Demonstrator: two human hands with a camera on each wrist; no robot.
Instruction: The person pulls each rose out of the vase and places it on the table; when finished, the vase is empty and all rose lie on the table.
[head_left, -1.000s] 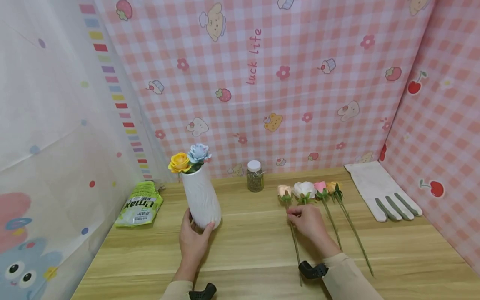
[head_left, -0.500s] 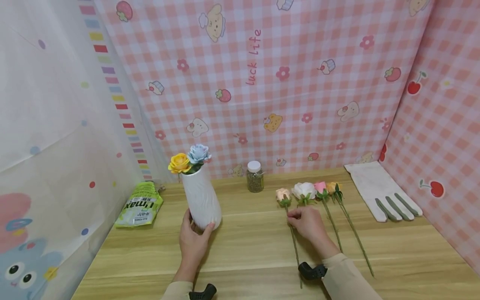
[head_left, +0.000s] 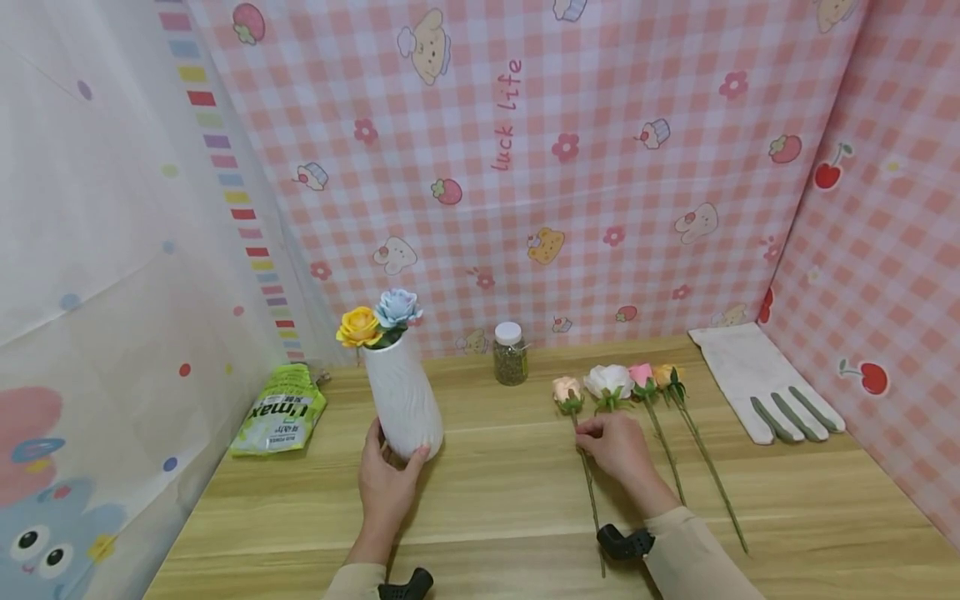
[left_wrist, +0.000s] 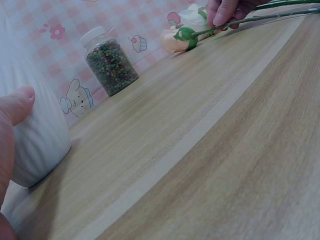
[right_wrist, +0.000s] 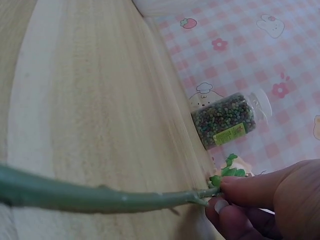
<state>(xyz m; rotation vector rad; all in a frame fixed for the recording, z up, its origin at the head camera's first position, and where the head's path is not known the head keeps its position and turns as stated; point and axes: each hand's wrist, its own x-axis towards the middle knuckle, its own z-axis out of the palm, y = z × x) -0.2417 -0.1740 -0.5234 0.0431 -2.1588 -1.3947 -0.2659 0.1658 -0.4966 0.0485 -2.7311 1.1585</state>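
A white ribbed vase (head_left: pixel 405 400) stands on the left half of the wooden table, holding a yellow rose (head_left: pixel 359 326) and a pale blue rose (head_left: pixel 397 307). My left hand (head_left: pixel 388 479) grips its lower body, thumb on the near side; that thumb also shows against the vase (left_wrist: pixel 37 135) in the left wrist view. My right hand (head_left: pixel 618 450) pinches the stem of a peach rose (head_left: pixel 567 392) just below its bloom. In the right wrist view the green stem (right_wrist: pixel 125 199) runs between thumb and fingertips. A white rose (head_left: pixel 609 382) lies right beside it, its stem mostly hidden by the hand.
A pink rose (head_left: pixel 642 375) and an orange rose (head_left: pixel 666 377) lie farther right. Beyond them is a white work glove (head_left: pixel 765 383) with green-grey fingers. A capped jar of small beads (head_left: pixel 511 354) stands at the back, and a green snack bag (head_left: pixel 281 410) lies far left.
The peach rose's bloom has shifted slightly left and toward me, away from the white rose, while the right hand keeps pinching its stem. My left hand and the vase have stayed put.
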